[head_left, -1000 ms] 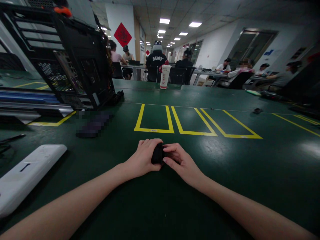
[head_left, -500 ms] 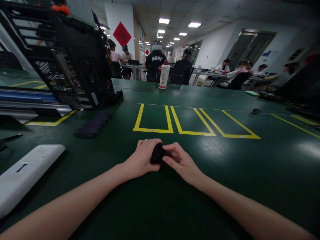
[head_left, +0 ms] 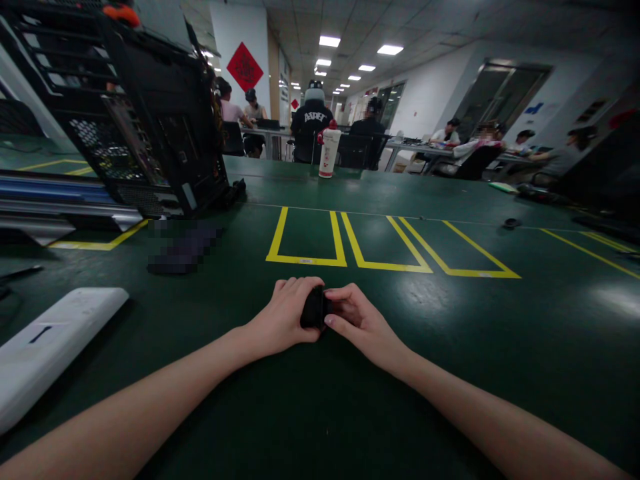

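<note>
Between my hands, low over the green table [head_left: 450, 373], is a small black object [head_left: 313, 308] with a rounded body; its kind is not clear. My left hand [head_left: 284, 313] wraps round it from the left, thumb below and fingers over the top. At its right end, the thumb and fingertips of my right hand [head_left: 367, 327] close on the edge. The palm side of the right hand and part of the black object are hidden by the fingers.
Yellow tape outlines [head_left: 306, 261] mark the table beyond my hands. An opened black computer case [head_left: 170, 133] stands at the left, near a blurred dark item [head_left: 185, 250] and a white device [head_left: 60, 347]. Farther back are a white cup [head_left: 329, 155] and several seated people.
</note>
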`<state>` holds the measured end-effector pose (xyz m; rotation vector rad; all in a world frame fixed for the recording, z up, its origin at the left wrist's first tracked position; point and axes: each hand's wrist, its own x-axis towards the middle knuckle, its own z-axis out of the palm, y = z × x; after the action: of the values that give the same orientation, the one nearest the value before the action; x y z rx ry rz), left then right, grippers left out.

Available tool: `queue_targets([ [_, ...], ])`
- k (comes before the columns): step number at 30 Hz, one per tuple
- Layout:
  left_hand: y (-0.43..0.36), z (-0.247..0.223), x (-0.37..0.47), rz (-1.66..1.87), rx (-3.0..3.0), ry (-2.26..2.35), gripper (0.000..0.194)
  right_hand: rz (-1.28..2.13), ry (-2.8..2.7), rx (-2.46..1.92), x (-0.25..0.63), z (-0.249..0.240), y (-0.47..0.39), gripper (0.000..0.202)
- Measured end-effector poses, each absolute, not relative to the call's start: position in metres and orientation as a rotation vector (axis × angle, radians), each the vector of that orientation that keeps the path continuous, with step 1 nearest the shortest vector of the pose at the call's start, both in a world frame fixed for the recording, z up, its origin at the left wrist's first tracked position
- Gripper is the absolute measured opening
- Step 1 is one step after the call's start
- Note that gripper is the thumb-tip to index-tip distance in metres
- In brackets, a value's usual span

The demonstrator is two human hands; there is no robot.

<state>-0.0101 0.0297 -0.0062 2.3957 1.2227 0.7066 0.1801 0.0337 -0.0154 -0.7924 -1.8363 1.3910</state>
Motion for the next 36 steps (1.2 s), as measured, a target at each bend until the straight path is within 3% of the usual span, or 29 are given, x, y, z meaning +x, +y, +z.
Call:
queue_targets([
  [7,0.026,0.004,-0.009,0.664,2.374,1.231,0.054,1.352,-1.868,-0.914,0.179,-0.016,0.033,0.039],
  [16,0.029,-0.004,-0.009,0.708,2.400,1.230,0.055,1.354,-1.835,-0.820,0.177,-0.012,0.033,0.019],
  [22,0.030,-0.005,-0.009,0.706,2.405,1.232,0.055,1.349,-1.859,-0.886,0.178,-0.014,0.033,0.035],
  [31,0.029,0.002,-0.008,0.659,2.376,1.235,0.053,1.216,-1.924,-0.841,0.179,-0.014,0.029,0.022],
  [36,0.029,-0.001,-0.008,0.680,2.374,1.249,0.053,1.039,-1.876,-0.992,0.182,-0.017,0.031,0.035],
])
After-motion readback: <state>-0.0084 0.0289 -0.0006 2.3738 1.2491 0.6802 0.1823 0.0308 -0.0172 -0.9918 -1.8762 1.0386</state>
